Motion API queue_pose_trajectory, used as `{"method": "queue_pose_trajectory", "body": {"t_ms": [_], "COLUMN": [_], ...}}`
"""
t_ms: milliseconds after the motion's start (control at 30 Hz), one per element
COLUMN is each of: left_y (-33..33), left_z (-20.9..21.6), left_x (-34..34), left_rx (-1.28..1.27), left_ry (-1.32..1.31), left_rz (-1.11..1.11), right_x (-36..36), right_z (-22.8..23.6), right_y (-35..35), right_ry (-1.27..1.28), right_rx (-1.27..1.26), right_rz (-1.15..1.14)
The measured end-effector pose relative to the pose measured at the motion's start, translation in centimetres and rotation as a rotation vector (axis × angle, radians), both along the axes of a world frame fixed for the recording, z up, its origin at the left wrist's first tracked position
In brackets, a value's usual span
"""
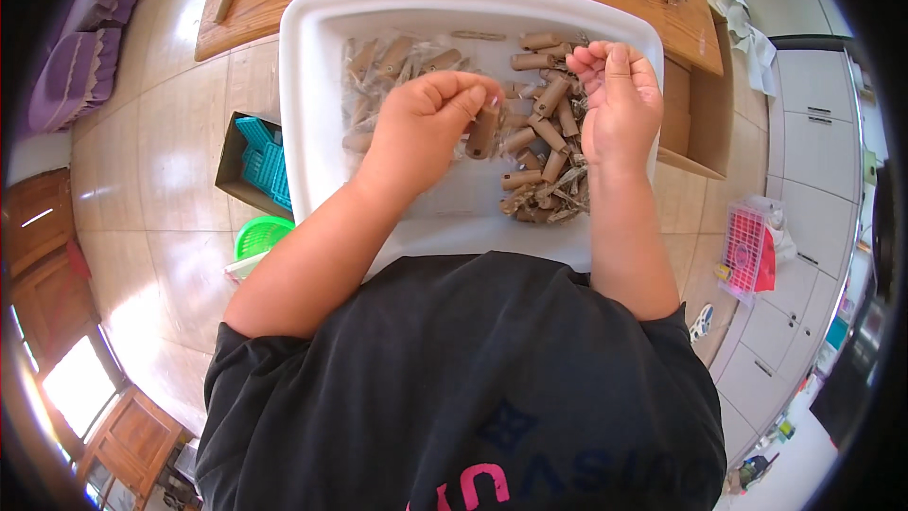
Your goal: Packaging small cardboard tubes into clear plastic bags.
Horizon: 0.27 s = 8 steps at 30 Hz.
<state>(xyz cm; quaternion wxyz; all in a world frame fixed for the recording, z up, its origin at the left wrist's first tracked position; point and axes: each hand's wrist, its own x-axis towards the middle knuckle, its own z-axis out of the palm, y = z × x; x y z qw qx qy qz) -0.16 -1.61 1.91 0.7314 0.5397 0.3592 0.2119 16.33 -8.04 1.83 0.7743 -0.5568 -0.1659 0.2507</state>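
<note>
Over the white plastic tub [312, 151], my left hand [421, 128] pinches thumb against fingertips. A small brown tube [481, 135] with a dark hole near its lower end hangs from that pinch; part of its top is hidden by the fingers. My right hand [621, 112] is raised above the tub's right side, fingers loosely curled and thumb apart, with nothing visible in them. Below it lies a pile of loose brown tubes [549, 132], mixed with tangled twine-like strands [567, 191]. On the tub's left side are similar tubes in clear plastic wrapping [364, 61].
Behind the tub is a wooden table [255, 9] with more brown pieces and strands on it. An open box with teal baskets [265, 166] and a green basket [262, 237] stand on the floor at left. A pink wire crate [747, 246] stands at right beside grey cabinets [818, 147].
</note>
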Motion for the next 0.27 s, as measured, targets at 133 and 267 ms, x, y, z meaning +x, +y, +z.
{"method": "queue_pose_trajectory", "body": {"t_ms": [133, 267], "left_y": [0.7, 1.0], "left_z": [0.6, 0.8], "left_x": [-0.1, -0.6], "left_rx": [-0.103, -0.046], "left_ry": [-0.071, -0.034], "left_rz": [0.074, 0.033], "right_x": [0.0, -1.6], "right_z": [-0.1, -0.2], "right_y": [-1.2, -1.1], "right_ry": [0.134, 0.094], "right_rx": [0.009, -0.264], "right_rz": [0.275, 0.533]}}
